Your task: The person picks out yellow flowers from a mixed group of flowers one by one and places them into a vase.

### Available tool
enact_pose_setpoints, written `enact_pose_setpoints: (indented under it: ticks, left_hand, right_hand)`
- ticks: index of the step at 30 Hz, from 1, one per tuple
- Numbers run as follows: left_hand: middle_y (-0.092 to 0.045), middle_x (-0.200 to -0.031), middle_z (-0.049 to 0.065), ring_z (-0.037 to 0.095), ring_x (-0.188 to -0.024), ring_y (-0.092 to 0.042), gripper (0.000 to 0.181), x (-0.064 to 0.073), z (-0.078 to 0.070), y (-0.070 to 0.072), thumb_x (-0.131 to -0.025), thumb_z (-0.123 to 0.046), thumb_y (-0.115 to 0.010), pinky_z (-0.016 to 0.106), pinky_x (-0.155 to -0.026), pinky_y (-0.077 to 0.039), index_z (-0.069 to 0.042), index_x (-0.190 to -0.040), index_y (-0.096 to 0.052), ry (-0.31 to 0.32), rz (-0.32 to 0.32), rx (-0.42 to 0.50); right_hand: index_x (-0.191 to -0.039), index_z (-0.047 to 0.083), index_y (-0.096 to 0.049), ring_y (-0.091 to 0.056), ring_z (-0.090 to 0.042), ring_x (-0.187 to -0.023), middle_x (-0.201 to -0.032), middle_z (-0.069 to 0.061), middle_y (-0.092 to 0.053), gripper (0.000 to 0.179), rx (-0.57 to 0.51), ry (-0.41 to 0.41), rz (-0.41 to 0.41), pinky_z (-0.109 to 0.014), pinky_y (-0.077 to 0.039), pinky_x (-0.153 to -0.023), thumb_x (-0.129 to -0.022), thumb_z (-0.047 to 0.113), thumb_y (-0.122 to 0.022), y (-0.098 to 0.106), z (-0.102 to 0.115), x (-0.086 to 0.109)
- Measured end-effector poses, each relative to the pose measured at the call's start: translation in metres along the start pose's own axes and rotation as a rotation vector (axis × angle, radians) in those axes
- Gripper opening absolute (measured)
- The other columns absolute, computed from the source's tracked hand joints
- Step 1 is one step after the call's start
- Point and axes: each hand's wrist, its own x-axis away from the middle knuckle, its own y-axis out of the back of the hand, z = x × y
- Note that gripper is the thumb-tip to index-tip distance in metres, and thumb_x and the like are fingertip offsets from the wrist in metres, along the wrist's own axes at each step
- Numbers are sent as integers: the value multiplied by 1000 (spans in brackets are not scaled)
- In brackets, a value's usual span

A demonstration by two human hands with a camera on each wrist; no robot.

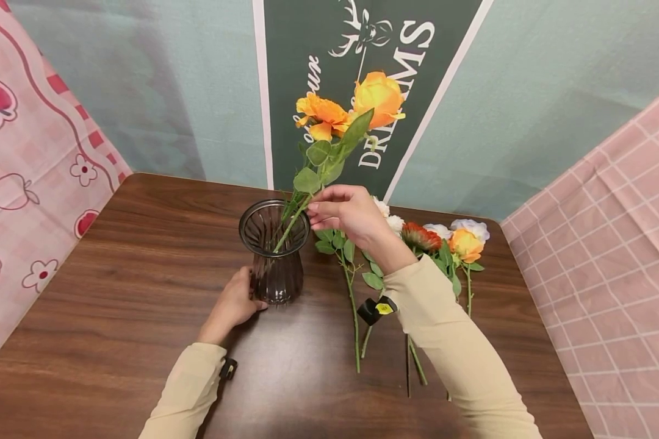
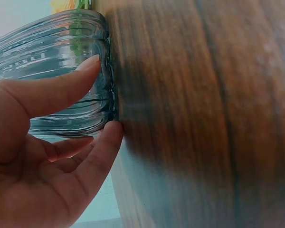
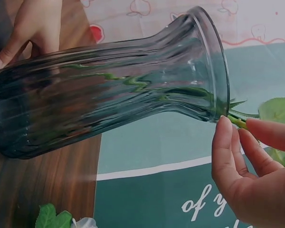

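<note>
A dark, clear ribbed glass vase (image 1: 277, 280) with a flared rim stands upright on the table. My left hand (image 1: 235, 299) holds it low at the base, thumb on one side and fingers on the other in the left wrist view. Beside the rim, my right hand (image 1: 351, 213) pinches a green stem (image 3: 237, 121) between thumb and fingers. An orange rose (image 1: 379, 99) and a ruffled orange flower (image 1: 324, 114) rise above that hand, with green leaves below them. Their stems reach down into the vase; which bloom belongs to the pinched stem I cannot tell.
Right of the vase, several artificial flowers lie on the wooden table (image 1: 143, 274): white blooms (image 1: 394, 225), a red one (image 1: 420, 236) and an orange one (image 1: 465, 245). The right forearm partly covers them. A teal backdrop (image 1: 208, 79) stands behind, with pink cloths at both sides.
</note>
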Motion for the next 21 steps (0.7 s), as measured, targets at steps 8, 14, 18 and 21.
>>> enact_pose_setpoints:
  ticks: [8,14,18,21]
  left_hand:
    - [-52,-109,24,36,-97,-51,66,0,0,0,-68,-6,-77,47,-85,-41,9,-120,-39,2,-1,0]
    - [-52,-107,24,35,-96,-51,65,0,1,-1,-68,-6,-77,46,-84,-41,9,-119,-40,-4,-1,1]
    - [-51,-108,24,35,-96,-52,65,0,2,-1,-68,-6,-77,46,-84,-42,9,-120,-40,-2,2,2]
    - [-52,-108,24,35,-96,-52,65,-1,2,-2,-68,-6,-77,45,-84,-42,8,-120,-40,2,1,6]
  right_hand:
    - [-93,-11,-57,-59,-18,-58,-73,-12,-61,10,22,-28,4,-32,-54,-61,-82,-11,-56,-1,4,-3]
    - [-93,-10,-59,-57,-17,-55,-70,-12,-59,12,71,-37,-2,-30,-53,-58,-82,-9,-59,-3,2,-8]
    - [-95,-10,-59,-54,-17,-54,-69,-11,-57,13,129,-47,10,-28,-51,-55,-82,-7,-59,-4,2,-11]
    - [-96,-10,-60,-53,-16,-53,-68,-11,-56,13,177,-52,25,-28,-51,-54,-83,-6,-59,-5,3,-14]
